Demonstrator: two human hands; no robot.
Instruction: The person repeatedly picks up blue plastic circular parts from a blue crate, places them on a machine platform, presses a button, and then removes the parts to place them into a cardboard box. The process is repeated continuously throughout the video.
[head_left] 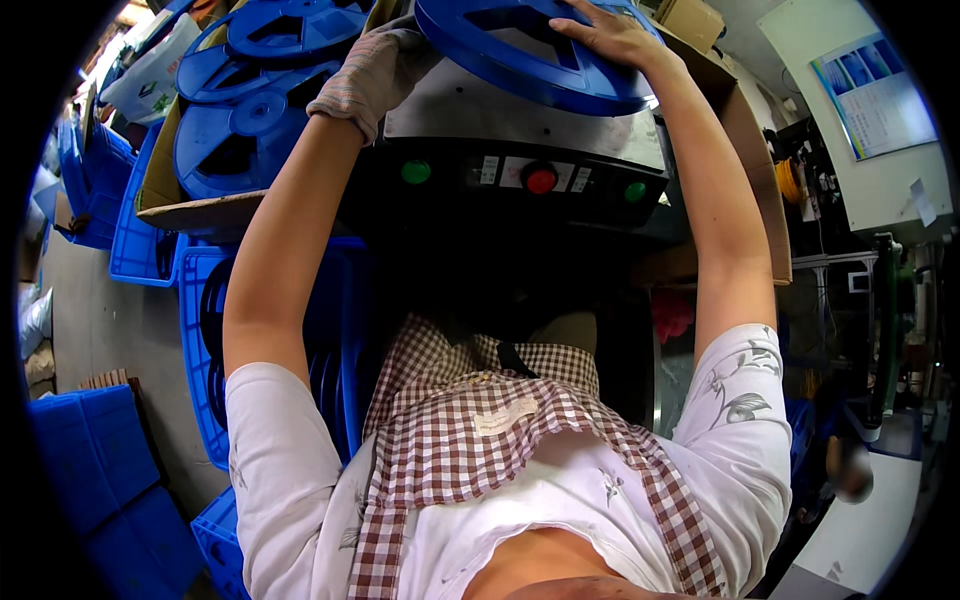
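A large blue plastic reel (520, 55) lies flat on top of a dark machine (520, 180) in front of me. My right hand (605, 35), bare, rests flat on the reel's upper face with fingers spread. My left hand (375, 70) wears a grey knitted glove and reaches under or beside the reel's left rim; its fingers are hidden, so I cannot tell what they grip. The machine's front panel carries a red button (541, 181) and two green buttons (415, 172). My checked apron (480, 430) fills the lower view.
A cardboard box (190, 205) at the upper left holds several blue reels (250, 120). Blue plastic crates (135, 240) stand along the left and a crate by my left side holds more reels on edge. A white wall with a poster (875, 95) and a metal rack are at right.
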